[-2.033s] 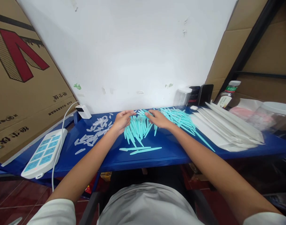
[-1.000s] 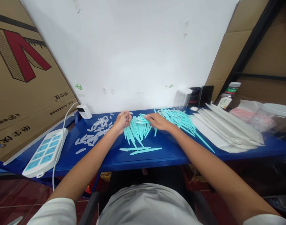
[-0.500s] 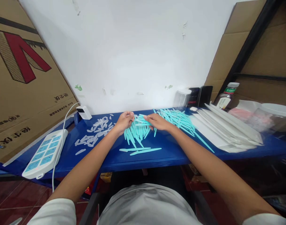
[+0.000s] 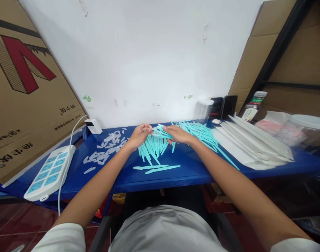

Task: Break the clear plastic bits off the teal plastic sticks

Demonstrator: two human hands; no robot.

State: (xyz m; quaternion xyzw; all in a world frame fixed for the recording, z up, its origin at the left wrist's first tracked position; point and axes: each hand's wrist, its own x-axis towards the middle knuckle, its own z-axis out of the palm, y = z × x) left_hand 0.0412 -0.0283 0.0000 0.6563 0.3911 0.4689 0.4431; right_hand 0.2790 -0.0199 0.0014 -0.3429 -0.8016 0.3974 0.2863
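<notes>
My right hand (image 4: 177, 134) is closed around several slim turquoise sticks (image 4: 161, 132), shaped like eyebrow razors, whose ends point left. Facing it, my left hand (image 4: 142, 135) is pinched at the ends of these sticks; what lies between its fingertips is too small to make out. Below both hands spreads a pile of the same turquoise sticks (image 4: 152, 148). Two more sticks (image 4: 162, 169) lie crosswise nearer the front edge. To the left are scattered small translucent cover-like pieces (image 4: 107, 147).
Another turquoise pile (image 4: 201, 134) lies right of my hand, beside a stack of white packets (image 4: 256, 143). A clear jar (image 4: 204, 110), phones (image 4: 229, 107) and a bottle (image 4: 253, 106) stand at the back. A power strip (image 4: 48, 173) with a cable is on the left.
My left hand has shifted slightly right. The sticks in my right hand have turned a little, and the two hands stay close together over the pile.
</notes>
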